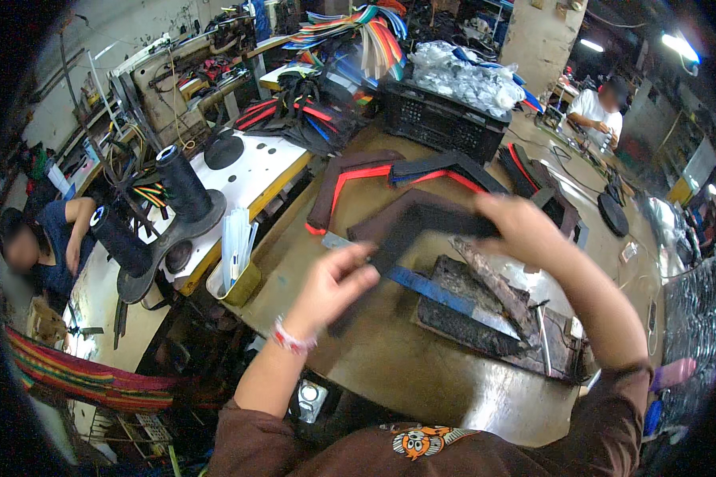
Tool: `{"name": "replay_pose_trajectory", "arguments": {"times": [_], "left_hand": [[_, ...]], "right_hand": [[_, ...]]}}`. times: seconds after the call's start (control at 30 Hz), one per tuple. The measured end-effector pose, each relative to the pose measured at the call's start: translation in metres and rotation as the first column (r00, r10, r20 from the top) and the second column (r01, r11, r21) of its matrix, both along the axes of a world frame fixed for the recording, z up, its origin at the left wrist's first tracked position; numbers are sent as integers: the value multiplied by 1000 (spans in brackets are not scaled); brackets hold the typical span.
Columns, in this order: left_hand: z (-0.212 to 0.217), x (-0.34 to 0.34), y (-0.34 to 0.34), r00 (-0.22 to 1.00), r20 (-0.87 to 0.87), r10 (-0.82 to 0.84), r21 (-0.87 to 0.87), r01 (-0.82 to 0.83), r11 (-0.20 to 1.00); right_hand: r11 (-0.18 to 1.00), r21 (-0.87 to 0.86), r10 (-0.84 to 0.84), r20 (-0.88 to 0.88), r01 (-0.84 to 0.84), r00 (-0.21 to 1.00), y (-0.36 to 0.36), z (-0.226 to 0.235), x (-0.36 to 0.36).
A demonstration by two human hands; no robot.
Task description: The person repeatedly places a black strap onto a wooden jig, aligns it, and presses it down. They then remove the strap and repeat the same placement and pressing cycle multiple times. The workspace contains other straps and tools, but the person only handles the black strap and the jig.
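Note:
Both my hands hold one black L-shaped leather-like piece above a brown worktable. My left hand pinches its lower end. My right hand grips its upper right end. Below it lies a dark, worn glue-stained board with a blue strip across it. Behind the held piece are stacked angled pieces in brown and black with red edges.
A black plastic crate filled with clear bags stands at the back. Two black thread cones sit on a white stand at left, beside a yellow cup of white strips. One person sits at far left, another at back right.

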State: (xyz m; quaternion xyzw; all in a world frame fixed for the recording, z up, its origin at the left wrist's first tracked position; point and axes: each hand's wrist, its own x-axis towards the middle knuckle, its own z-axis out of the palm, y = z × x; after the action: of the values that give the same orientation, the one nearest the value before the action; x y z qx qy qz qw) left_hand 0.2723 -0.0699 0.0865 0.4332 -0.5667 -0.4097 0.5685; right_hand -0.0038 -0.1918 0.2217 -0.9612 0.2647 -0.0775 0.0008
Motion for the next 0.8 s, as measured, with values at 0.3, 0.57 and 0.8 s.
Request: {"name": "replay_pose_trajectory", "arguments": {"times": [0.3, 0.57, 0.8], "left_hand": [[-25, 98, -152, 781, 430, 453, 5, -504, 864], [-57, 109, -188, 647, 650, 399, -19, -511, 859], [-67, 100, -188, 419, 824, 381, -120, -528, 841]], "right_hand": [[953, -286, -200, -337, 102, 920, -247, -76, 165], [962, -40, -245, -568, 271, 786, -315, -159, 206], [890, -22, -396, -532, 455, 749, -312, -166, 212]]}}
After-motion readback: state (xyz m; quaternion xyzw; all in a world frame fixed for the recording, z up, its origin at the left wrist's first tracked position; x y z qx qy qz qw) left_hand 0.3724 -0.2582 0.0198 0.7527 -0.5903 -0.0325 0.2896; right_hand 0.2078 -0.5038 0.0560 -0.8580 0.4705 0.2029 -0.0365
